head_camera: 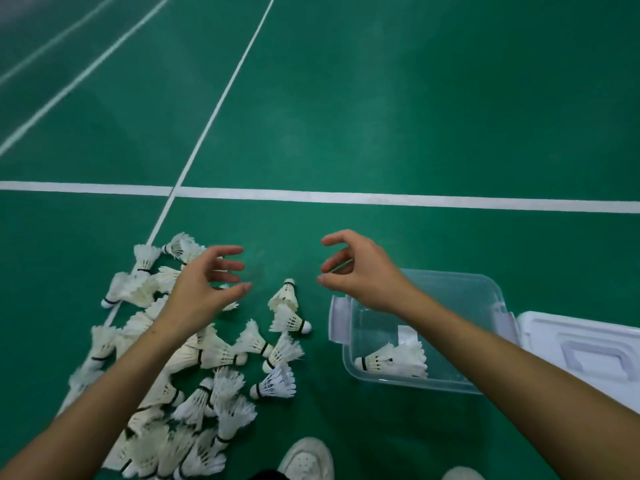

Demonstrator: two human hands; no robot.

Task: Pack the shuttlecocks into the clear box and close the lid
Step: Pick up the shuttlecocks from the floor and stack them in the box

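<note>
Shuttlecocks (194,355) lie in a loose heap on the green court floor (381,116), left of centre, a few strays trailing right toward the clear box (450,382). The box stands open at near right with only a couple of shuttlecocks (394,362) inside; its white lid (581,351) lies flat just beyond its right side. Left hand (204,282) hovers over the far part of the heap, fingers spread and loosely curved, holding nothing. Right hand (360,271) hangs over the box's far left corner, likewise spread and empty. Risks, as judged: a broad two-handed scoop could crush or bend feathers; loose ones may slip out in transit; random packing may overfill the box and block the lid. A white shoe (308,459) stands near the heap.
</note>
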